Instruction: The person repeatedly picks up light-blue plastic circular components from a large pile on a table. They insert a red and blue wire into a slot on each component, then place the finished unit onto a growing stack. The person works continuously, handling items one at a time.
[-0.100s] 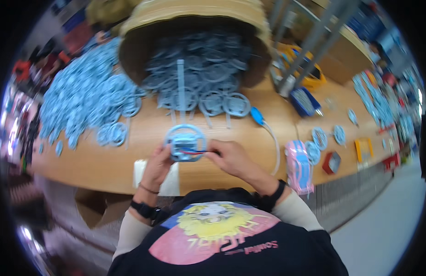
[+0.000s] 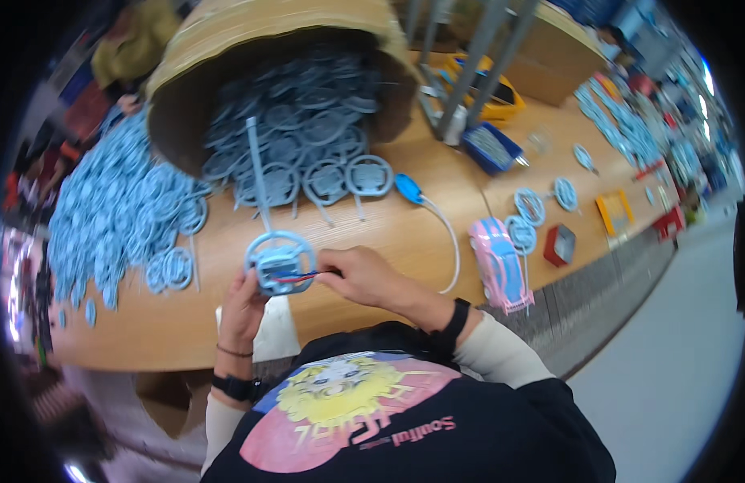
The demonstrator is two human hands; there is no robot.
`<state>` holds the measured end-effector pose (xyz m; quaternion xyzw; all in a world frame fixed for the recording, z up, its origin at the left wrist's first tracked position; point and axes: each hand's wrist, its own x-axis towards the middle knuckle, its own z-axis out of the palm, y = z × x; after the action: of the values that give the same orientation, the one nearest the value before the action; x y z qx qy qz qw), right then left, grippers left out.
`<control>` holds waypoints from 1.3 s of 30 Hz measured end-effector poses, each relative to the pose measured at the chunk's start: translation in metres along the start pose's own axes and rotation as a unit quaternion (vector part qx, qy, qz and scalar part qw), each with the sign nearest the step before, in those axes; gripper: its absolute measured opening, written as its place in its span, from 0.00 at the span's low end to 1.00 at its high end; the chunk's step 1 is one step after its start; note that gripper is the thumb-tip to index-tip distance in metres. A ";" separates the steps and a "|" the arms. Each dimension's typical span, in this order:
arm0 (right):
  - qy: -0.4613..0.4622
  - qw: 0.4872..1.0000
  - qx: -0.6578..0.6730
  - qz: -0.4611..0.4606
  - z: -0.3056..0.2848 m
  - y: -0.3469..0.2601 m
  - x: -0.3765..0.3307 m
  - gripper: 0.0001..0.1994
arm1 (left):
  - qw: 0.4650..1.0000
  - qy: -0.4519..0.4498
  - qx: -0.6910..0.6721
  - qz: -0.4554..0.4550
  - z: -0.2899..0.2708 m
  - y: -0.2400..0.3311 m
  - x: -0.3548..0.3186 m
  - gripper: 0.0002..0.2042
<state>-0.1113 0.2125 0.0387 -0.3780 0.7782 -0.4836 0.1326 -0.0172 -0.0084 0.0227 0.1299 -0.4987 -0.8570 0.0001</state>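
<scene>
My left hand is closed on the lower left rim of a light blue plastic ring-shaped part. The part has a boxy middle, and a long pale straight stem points away from me. At the ring's right side my right hand pinches thin red and blue wires, which run across the boxy middle. Their far ends are too small to make out. Both hands are raised over the near part of the wooden table.
Beyond the hands, a large tipped container spills similar blue ring parts; another heap lies left. To the right are a blue paddle-shaped piece with white cord, a pink-and-blue toy car, a blue bin and a red box.
The whole view has turned, so the table's things sit further left in the picture. The ring part's stem now leans left. Both hands keep their hold.
</scene>
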 end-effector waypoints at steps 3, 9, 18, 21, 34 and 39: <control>-0.001 1.000 0.008 0.003 -0.002 0.014 -0.004 0.07 | 0.994 -0.049 -0.073 -0.059 -0.002 -0.016 0.008 0.16; -0.009 0.999 0.026 0.038 0.028 0.003 0.005 0.08 | 0.979 -0.043 -0.176 -0.093 -0.031 -0.023 0.011 0.21; -0.006 0.994 0.012 0.110 0.090 0.009 0.032 0.10 | 0.990 0.061 0.104 -0.077 -0.153 0.034 0.000 0.18; 0.010 0.980 0.033 0.197 0.085 0.008 0.033 0.10 | 0.927 0.216 0.306 0.019 -0.218 0.105 0.009 0.17; 0.040 0.946 0.034 0.320 0.087 0.022 0.046 0.06 | 0.428 0.633 0.645 0.012 -0.420 0.171 0.133 0.39; 0.011 0.934 0.085 0.346 0.096 0.031 0.052 0.05 | 0.450 0.631 0.632 -0.006 -0.479 0.136 0.051 0.30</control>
<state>-0.1063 0.1198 -0.0274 -0.0671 0.8182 -0.4766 0.3146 0.0229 -0.4927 -0.0968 0.6019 -0.7654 0.0117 0.2277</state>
